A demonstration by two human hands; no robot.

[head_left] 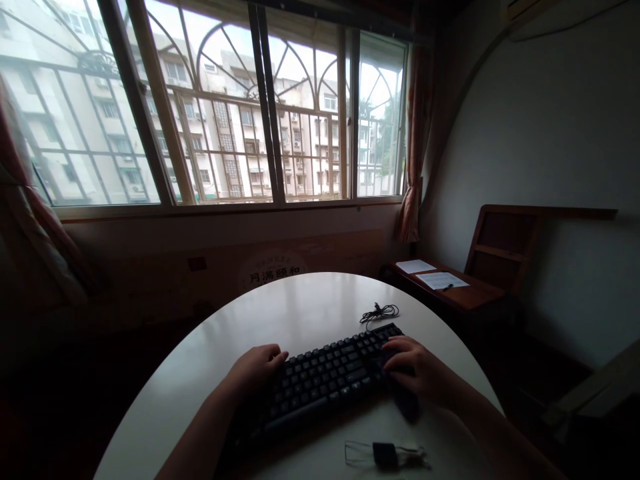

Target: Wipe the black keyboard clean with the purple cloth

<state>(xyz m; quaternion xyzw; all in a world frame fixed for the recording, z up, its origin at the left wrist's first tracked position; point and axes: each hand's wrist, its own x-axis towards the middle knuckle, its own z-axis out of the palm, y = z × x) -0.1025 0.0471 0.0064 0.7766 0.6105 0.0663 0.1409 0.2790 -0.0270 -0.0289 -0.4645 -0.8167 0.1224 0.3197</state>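
A black keyboard [325,377] lies at a slant on the white round table [220,340]. My left hand [255,370] is closed around its left end, the thumb along the back edge. At the other end, my right hand [420,370] has its fingers bent over the right-hand keys. Between these fingers and hanging below them is a dark, soft-looking piece [406,403], perhaps a cloth; its exact kind cannot be made out. The keyboard's cable [380,312] lies bundled behind the right end. Nearer me rests a black binder clip [385,455] with wire handles.
Beyond the table, a wooden chair [473,297] at the right bears paper sheets [443,280] and a dark pen [448,287]. A printed cardboard box [320,257] stands under the barred window [305,153]. Curtains [414,147] hang at its sides.
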